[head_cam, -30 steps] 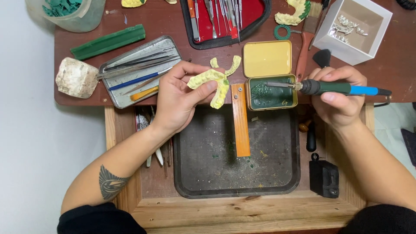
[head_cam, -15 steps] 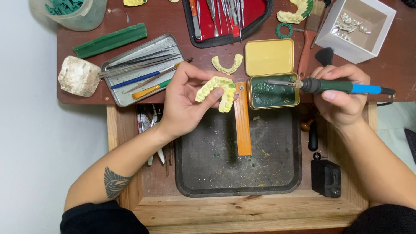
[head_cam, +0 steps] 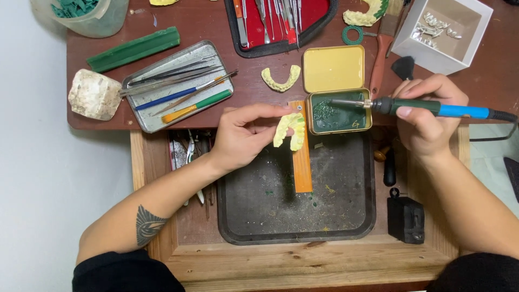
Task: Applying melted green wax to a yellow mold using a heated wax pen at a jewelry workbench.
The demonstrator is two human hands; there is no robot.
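A matt, chalky yellow dental cast (head_cam: 290,131) is seen at the centre. At 3 o'clock, the glossy plastic handle of the wax tool (head_cam: 432,108) meets a metal tip. A dull metal tin (head_cam: 339,112) holds green wax.

- the left hand (head_cam: 240,138) pinches a dental cast (head_cam: 290,130), which lies just right of its fingertips, over the wooden strip (head_cam: 302,167).
- the strip runs from those fingertips down onto the tray (head_cam: 351,216).
- the right hand (head_cam: 427,116) grips an electric wax tool (head_cam: 432,107); its tip reaches left of the fingers, into the open tin (head_cam: 338,111).
- a second cast (head_cam: 281,78) lies beyond the left fingertips.
- the flat metal tray of instruments (head_cam: 178,86) lies beyond and left of them.
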